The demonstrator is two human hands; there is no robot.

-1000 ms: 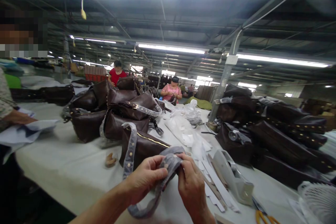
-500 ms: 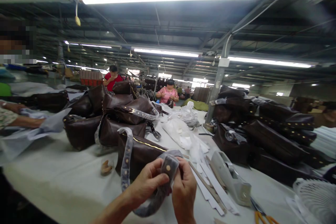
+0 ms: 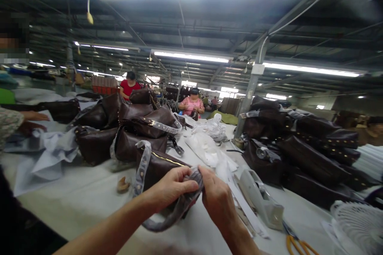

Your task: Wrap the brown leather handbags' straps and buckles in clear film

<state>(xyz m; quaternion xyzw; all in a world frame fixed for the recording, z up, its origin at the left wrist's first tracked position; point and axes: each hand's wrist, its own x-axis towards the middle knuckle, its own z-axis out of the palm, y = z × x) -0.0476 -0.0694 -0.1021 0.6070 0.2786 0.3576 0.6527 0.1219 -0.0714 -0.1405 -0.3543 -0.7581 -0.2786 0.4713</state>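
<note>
A dark brown leather handbag (image 3: 151,173) with a gold zip lies before me on the table. Its studded strap (image 3: 163,223) is wrapped in clear plastic film and loops toward me. My left hand (image 3: 176,187) grips the wrapped strap between thumb and fingers. On the strap's right side, my right hand (image 3: 217,191) pinches the film at the upper edge. Both hands are closed and nearly touching. The strap's end between them is partly hidden by my fingers.
Brown bags (image 3: 134,115) are heaped behind, with another pile (image 3: 311,159) at right. A tape dispenser (image 3: 263,199), orange-handled scissors (image 3: 296,241), a white basket (image 3: 359,223) and a small tape roll (image 3: 123,185) lie around. At left, a co-worker's hand (image 3: 34,121) is over white paper (image 3: 56,147).
My hands have turned the strap, so its stud no longer shows, and my right hand has shifted up to its edge. The co-worker's hands have moved back left from the paper.
</note>
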